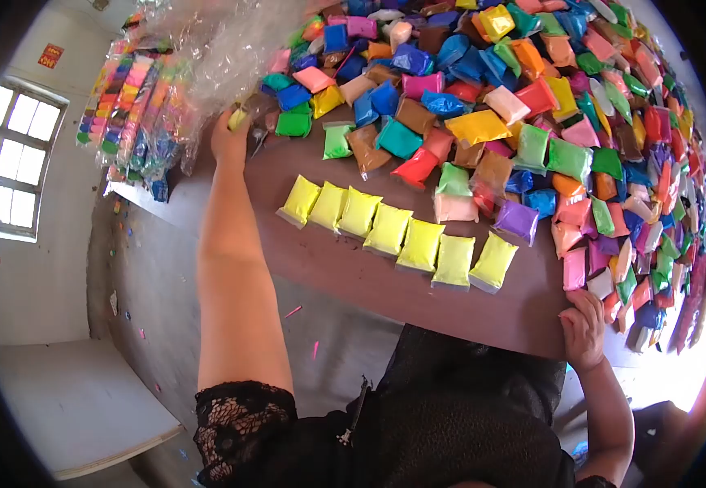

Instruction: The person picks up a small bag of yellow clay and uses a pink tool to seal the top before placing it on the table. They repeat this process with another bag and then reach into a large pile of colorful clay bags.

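Observation:
My left hand (pixel 231 134) reaches to the far left of the brown table (pixel 353 285), beside clear plastic wrapping. Its fingers are bent around something small and pale yellow, too small to name. At the table's right edge, my right hand (pixel 584 329) has curled fingers that touch or nearly touch a pink packet (pixel 575 269) at the border of the pile; whether it grips anything is unclear. Between my hands, several yellow packets (pixel 387 228) lie side by side in a slanting row.
A large heap of colourful packets (pixel 483 126) covers the back and right of the table. Clear plastic bags (pixel 231 49) and bundled multicoloured packs (pixel 137 106) stand at the back left. A pale board (pixel 76 398) is at the lower left, and small scraps lie on the floor.

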Demonstrator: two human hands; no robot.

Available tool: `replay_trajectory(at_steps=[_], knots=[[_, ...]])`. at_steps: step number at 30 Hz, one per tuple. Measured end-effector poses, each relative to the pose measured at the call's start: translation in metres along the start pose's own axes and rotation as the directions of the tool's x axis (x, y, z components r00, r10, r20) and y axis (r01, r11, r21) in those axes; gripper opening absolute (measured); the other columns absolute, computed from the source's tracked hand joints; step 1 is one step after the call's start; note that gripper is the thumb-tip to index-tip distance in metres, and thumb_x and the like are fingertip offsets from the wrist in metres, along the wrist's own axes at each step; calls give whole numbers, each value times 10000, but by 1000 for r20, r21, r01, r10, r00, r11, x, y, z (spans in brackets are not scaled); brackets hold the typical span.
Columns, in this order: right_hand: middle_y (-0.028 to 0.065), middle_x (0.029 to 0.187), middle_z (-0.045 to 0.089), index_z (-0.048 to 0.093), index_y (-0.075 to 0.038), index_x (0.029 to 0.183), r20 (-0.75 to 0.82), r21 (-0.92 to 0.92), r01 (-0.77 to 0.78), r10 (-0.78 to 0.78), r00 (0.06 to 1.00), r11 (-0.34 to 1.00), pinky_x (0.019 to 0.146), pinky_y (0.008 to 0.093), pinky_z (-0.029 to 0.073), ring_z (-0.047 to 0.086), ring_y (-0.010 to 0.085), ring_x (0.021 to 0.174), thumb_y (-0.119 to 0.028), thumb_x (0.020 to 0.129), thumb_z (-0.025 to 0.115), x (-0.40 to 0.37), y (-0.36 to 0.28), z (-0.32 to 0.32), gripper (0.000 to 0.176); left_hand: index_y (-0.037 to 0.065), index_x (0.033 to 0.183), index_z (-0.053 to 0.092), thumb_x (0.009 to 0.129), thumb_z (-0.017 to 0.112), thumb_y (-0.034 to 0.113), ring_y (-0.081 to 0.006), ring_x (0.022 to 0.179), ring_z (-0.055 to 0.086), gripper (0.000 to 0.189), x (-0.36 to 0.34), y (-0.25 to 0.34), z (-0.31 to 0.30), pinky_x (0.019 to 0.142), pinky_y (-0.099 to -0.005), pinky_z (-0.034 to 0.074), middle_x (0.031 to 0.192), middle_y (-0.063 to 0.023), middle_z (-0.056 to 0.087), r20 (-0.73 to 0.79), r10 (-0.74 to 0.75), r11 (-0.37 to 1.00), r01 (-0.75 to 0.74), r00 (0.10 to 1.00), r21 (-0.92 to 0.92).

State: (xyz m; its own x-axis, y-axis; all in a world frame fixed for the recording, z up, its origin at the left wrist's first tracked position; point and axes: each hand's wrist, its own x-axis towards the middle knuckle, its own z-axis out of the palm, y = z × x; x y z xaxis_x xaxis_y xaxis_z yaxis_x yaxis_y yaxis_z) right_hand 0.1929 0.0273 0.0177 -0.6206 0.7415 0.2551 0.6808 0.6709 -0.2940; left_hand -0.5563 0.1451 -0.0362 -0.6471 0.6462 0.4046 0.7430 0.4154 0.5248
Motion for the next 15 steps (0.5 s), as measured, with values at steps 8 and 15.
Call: replay_trajectory(at_steps=[8,15], knots=[[124,1168,602,620,-55,897,-71,24,17,-15,997,1000,968,467,439,554,353,1133,-66,799,687,-1,2,3,119,-6,1307,538,700,833,7,-259,1121,582,675,-46,-22,-7,923,-341,518,1255,-135,572,-307,-391,805,160,868,-572],[85,1116,624,643,-71,922,-205,48,118,-106,973,992,944,421,455,579,284,1094,-119,823,685,-11,7,6,118,25,1157,570,763,767,-54,-189,969,631,447,-183,58,-50,852,-330,535,1065,-76,628,187,-307,446,314,933,-838]])
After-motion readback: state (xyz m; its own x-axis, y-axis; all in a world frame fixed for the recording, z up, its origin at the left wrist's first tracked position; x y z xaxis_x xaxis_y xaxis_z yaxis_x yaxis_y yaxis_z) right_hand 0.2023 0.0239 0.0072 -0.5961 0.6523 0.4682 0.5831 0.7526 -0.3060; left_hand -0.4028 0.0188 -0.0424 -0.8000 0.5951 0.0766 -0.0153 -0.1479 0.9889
